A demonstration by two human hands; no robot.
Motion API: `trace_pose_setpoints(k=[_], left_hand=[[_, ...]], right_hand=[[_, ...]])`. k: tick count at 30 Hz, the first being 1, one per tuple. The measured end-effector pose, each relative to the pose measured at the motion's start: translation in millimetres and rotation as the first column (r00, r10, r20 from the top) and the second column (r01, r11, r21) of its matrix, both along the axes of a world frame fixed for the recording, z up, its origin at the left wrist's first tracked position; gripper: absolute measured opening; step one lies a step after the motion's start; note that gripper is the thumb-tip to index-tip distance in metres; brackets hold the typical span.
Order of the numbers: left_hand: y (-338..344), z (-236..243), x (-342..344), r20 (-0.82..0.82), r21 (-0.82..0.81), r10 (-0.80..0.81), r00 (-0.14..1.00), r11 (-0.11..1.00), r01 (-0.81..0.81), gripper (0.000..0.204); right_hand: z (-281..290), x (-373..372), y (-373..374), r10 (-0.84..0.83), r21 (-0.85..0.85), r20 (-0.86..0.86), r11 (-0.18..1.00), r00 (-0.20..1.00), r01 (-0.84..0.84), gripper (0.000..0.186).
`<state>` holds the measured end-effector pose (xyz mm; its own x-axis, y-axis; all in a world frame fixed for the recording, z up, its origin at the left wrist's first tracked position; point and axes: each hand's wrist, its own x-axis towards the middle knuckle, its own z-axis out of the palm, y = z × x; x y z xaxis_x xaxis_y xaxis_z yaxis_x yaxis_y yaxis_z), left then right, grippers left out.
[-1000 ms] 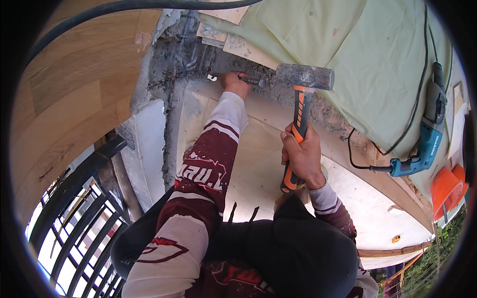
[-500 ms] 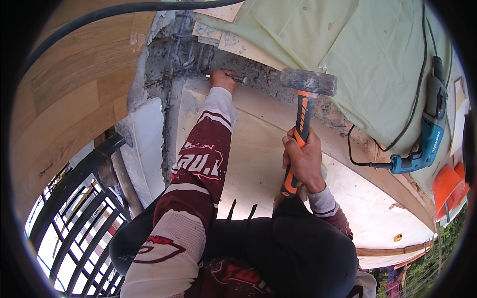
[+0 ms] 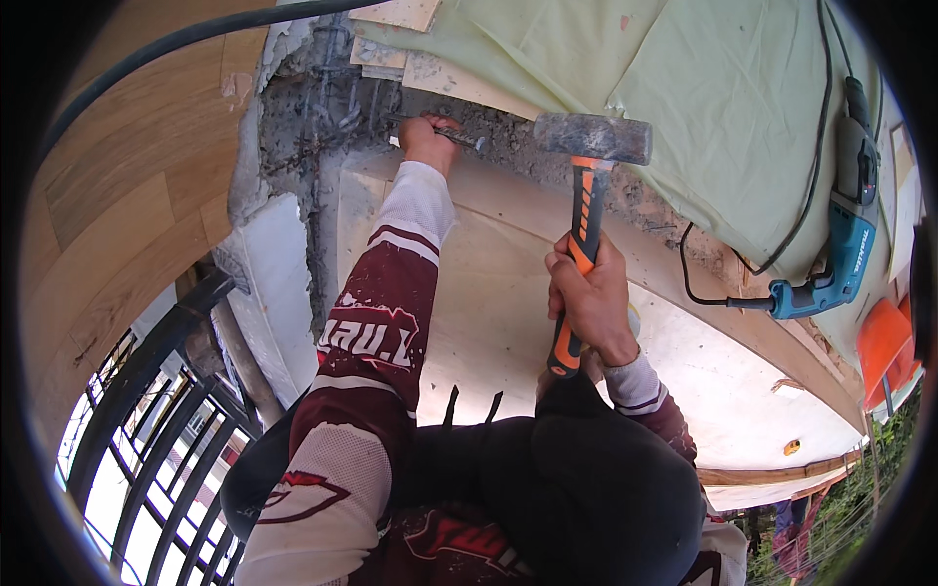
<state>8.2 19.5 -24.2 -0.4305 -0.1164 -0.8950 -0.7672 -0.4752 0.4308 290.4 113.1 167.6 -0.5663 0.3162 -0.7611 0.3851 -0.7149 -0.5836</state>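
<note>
Left hand [image 3: 428, 150] at the far side has fingers clamped round the chisel [image 3: 469, 140], which sits over rough concrete [image 3: 513, 156] beyond the pale panel [image 3: 489, 303]; right hand [image 3: 596, 301], nearer and to the right, has fingers wrapped round the hammer [image 3: 588, 195] handle, head right of the chisel's end, not touching. Versus half a second ago, the view shifts and everything slides left together, grips and gap about unchanged, so probably no blow landing, chisel just held ready. Drill [image 3: 848, 259] lies right of the green sheet's [image 3: 703, 107] middle.
</note>
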Motion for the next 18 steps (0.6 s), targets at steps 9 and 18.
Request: trace_pose_setpoints(k=[9,18], left_hand=[[5,-21,-20,-0.049,-0.080,0.131,0.990,0.988,-0.134,0.015],[-30,-57,-64,-0.028,-0.057,-0.088,0.996,0.995,0.087,0.014]], right_hand=[[3,10,-5,-0.193,0.128,-0.078,0.971,0.978,0.202,0.011],[-20,-62,-38,0.273,0.292,-0.009,0.921,0.962,-0.258,0.013]])
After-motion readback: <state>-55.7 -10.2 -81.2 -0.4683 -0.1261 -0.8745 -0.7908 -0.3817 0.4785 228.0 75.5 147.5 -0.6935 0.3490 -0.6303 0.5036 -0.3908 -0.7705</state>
